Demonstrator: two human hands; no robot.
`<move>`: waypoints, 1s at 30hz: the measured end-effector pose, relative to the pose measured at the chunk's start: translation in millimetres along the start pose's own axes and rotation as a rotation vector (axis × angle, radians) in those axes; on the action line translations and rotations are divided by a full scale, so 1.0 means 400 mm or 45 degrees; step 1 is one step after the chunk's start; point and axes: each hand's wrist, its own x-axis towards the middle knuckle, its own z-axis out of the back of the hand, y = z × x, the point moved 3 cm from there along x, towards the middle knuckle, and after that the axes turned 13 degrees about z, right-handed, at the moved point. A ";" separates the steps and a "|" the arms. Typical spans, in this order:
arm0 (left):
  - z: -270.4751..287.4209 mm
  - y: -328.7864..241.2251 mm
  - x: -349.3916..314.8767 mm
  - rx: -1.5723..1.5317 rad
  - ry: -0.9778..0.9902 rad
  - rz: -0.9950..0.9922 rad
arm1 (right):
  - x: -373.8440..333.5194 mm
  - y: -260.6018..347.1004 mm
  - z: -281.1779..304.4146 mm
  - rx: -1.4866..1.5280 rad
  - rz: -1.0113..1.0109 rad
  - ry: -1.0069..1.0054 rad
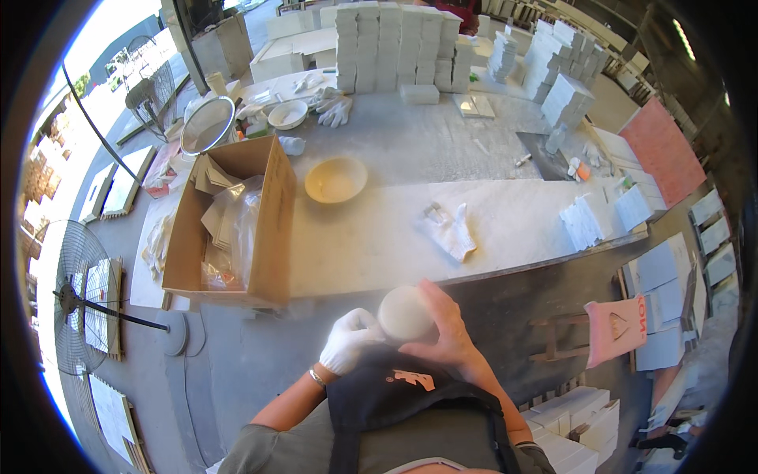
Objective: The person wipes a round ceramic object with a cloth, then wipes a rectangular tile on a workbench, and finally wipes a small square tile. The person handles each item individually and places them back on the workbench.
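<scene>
In front of my chest, just off the table's near edge, I hold a round cream-coloured disc; its exact kind does not show. My bare right hand wraps its right side, thumb below and fingers along the upper edge. A white glove covers my left hand, whose curled fingers meet the disc's left edge. Ahead on the pale tabletop lies a single white work glove. A yellowish bowl with pale powder in it stands farther back, beside an open cardboard box holding plastic bags and flat pieces.
Tall stacks of white blocks line the table's far side. A sieve, a white bowl and gloves sit at the back left. A fan stands left on the floor; a pink bag rests on a stool at right.
</scene>
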 end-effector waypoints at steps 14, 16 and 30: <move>0.264 -0.112 0.047 0.018 -0.133 -0.038 | 0.254 -0.011 -0.238 -0.156 -0.026 0.077; 0.283 -0.123 0.047 0.054 -0.192 -0.052 | 0.278 -0.007 -0.249 -0.113 -0.021 0.089; 0.272 -0.260 0.034 0.037 -0.293 -0.114 | 0.475 -0.148 -0.133 0.768 -0.058 0.091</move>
